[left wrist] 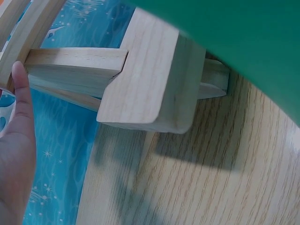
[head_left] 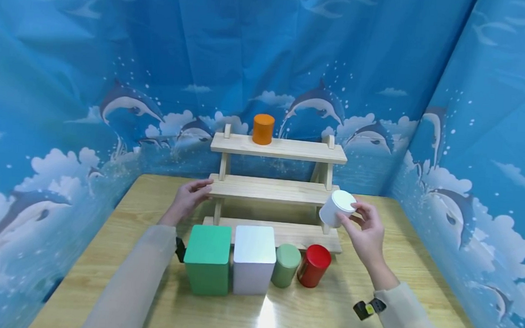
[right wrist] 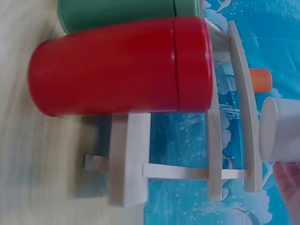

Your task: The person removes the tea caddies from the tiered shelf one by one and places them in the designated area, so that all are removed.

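Observation:
My right hand (head_left: 367,231) pinches a white round canister (head_left: 337,208) between thumb and fingers, holding it tilted in front of the right end of a three-tier wooden display stand (head_left: 272,189). In the right wrist view, the white canister (right wrist: 281,131) is at the right edge, and only part of the hand (right wrist: 288,185) shows. At the stand's left side, my left hand (head_left: 189,199) touches the end of the middle shelf with fairly straight fingers. Its thumb (left wrist: 22,93) lies against the wood in the left wrist view. An orange canister (head_left: 263,129) stands on the top shelf, left of centre.
In front of the stand, a green box (head_left: 208,261), a white box (head_left: 254,261), a light green canister (head_left: 286,267) and a red canister (head_left: 314,266) stand in a row on the wooden table (head_left: 325,323). Blue dolphin-print curtains (head_left: 269,49) hang behind and at both sides.

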{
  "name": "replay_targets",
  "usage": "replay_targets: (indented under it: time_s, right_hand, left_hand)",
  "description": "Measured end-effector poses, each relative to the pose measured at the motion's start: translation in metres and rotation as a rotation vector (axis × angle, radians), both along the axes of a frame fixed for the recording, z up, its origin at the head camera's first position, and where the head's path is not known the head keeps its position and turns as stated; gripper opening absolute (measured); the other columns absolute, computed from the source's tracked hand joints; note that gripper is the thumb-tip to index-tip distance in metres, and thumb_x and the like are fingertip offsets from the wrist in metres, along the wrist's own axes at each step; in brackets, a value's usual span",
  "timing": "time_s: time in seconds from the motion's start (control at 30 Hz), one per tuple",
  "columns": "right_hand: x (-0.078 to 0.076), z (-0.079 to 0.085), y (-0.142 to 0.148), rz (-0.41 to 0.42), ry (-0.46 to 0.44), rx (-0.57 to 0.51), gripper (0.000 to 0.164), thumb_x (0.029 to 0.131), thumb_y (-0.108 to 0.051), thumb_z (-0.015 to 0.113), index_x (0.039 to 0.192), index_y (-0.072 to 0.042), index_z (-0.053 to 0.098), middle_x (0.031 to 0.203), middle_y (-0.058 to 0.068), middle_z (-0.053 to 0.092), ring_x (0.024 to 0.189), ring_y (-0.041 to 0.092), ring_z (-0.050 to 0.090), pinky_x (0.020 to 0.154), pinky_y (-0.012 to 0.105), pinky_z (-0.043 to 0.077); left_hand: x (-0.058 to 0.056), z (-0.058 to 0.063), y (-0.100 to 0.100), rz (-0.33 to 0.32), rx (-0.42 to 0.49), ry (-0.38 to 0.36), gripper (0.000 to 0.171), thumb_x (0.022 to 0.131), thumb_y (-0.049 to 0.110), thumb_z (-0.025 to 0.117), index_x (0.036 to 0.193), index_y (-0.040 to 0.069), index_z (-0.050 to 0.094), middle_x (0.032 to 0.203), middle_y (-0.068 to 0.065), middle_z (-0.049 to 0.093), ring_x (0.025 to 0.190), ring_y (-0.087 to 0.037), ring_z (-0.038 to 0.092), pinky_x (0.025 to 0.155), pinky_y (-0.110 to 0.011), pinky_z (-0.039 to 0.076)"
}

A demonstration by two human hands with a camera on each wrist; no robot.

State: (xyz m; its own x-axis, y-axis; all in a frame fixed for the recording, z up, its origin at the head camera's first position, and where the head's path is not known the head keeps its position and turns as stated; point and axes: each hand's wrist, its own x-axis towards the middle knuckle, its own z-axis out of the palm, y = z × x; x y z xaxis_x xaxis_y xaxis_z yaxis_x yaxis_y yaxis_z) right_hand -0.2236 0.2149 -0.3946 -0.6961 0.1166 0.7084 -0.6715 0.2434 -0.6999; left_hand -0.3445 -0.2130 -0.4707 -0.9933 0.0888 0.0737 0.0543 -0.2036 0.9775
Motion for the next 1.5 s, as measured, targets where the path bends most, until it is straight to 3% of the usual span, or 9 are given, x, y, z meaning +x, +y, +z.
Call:
replay_targets:
  time_s: [0.2, 0.4, 0.6, 0.77, 1.0, 1.13, 1.3, 1.5]
  right_hand:
    - [-0.001, -0.020, 0.014, 0.017, -0.005, -0.019, 0.036, 0.069, 0.028, 0.063, 0.101, 0.021, 0.046, 0.107, 0.020, 0.054, 0.097, 0.010, 0.059, 0.074, 0.018, 0.053]
    - [0.002, -0.040, 0.025, 0.017, -0.001, -0.015, 0.038, 0.068, 0.027, 0.065, 0.101, 0.020, 0.048, 0.110, 0.016, 0.055, 0.099, 0.010, 0.059, 0.074, 0.017, 0.053]
    - [0.013, -0.045, 0.027, -0.016, -0.008, -0.003, 0.036, 0.068, 0.027, 0.064, 0.099, 0.020, 0.048, 0.109, 0.022, 0.054, 0.100, 0.009, 0.058, 0.075, 0.017, 0.053]
    - [0.023, -0.047, 0.028, -0.041, -0.027, -0.001, 0.036, 0.067, 0.029, 0.063, 0.099, 0.022, 0.047, 0.107, 0.030, 0.051, 0.099, 0.009, 0.058, 0.074, 0.017, 0.053]
    - [0.027, -0.072, 0.045, -0.031, -0.059, -0.007, 0.037, 0.066, 0.028, 0.066, 0.098, 0.019, 0.049, 0.111, 0.017, 0.055, 0.101, 0.009, 0.058, 0.074, 0.018, 0.053]
    - [0.031, -0.079, 0.050, -0.057, -0.093, 0.028, 0.036, 0.066, 0.025, 0.068, 0.096, 0.016, 0.051, 0.110, 0.012, 0.055, 0.101, 0.007, 0.058, 0.074, 0.017, 0.053]
    - [0.037, -0.085, 0.052, -0.068, -0.079, 0.062, 0.036, 0.063, 0.027, 0.069, 0.093, 0.015, 0.053, 0.107, 0.020, 0.055, 0.100, 0.006, 0.058, 0.073, 0.017, 0.053]
    - [0.043, -0.093, 0.053, -0.061, -0.098, 0.080, 0.037, 0.062, 0.027, 0.070, 0.093, 0.016, 0.053, 0.108, 0.028, 0.053, 0.101, 0.006, 0.057, 0.074, 0.017, 0.053]
  left_hand:
    - [-0.001, -0.001, 0.000, 0.019, -0.014, 0.006, 0.047, 0.088, 0.018, 0.066, 0.127, -0.003, 0.053, 0.114, -0.004, 0.058, 0.088, -0.012, 0.060, 0.093, -0.046, 0.045]
    - [0.000, 0.000, 0.001, 0.014, -0.003, -0.001, 0.046, 0.088, 0.018, 0.066, 0.127, -0.003, 0.052, 0.113, -0.004, 0.058, 0.089, -0.011, 0.060, 0.097, -0.052, 0.040]
    - [0.007, 0.008, 0.000, -0.016, -0.004, -0.008, 0.046, 0.091, 0.012, 0.061, 0.131, -0.006, 0.047, 0.114, -0.003, 0.057, 0.090, -0.010, 0.060, 0.098, -0.051, 0.040]
    - [0.004, 0.004, 0.000, -0.005, -0.010, 0.012, 0.048, 0.090, 0.017, 0.063, 0.131, -0.005, 0.048, 0.115, -0.003, 0.057, 0.090, -0.010, 0.060, 0.092, -0.042, 0.048]
    - [0.002, 0.001, 0.000, 0.000, -0.008, -0.007, 0.049, 0.089, 0.017, 0.063, 0.131, -0.003, 0.049, 0.116, -0.002, 0.057, 0.093, -0.011, 0.060, 0.087, -0.034, 0.051]
    - [0.000, -0.001, 0.000, 0.000, -0.009, -0.007, 0.048, 0.089, 0.017, 0.063, 0.131, -0.003, 0.049, 0.116, -0.003, 0.057, 0.092, -0.011, 0.060, 0.090, -0.038, 0.049]
    - [0.000, -0.003, 0.000, 0.002, -0.002, 0.010, 0.048, 0.088, 0.018, 0.064, 0.129, -0.003, 0.051, 0.114, -0.002, 0.059, 0.089, -0.011, 0.061, 0.094, -0.047, 0.044]
    - [-0.001, -0.003, 0.000, 0.003, 0.009, 0.024, 0.048, 0.088, 0.018, 0.065, 0.128, -0.004, 0.051, 0.112, -0.002, 0.059, 0.087, -0.011, 0.061, 0.085, -0.035, 0.053]
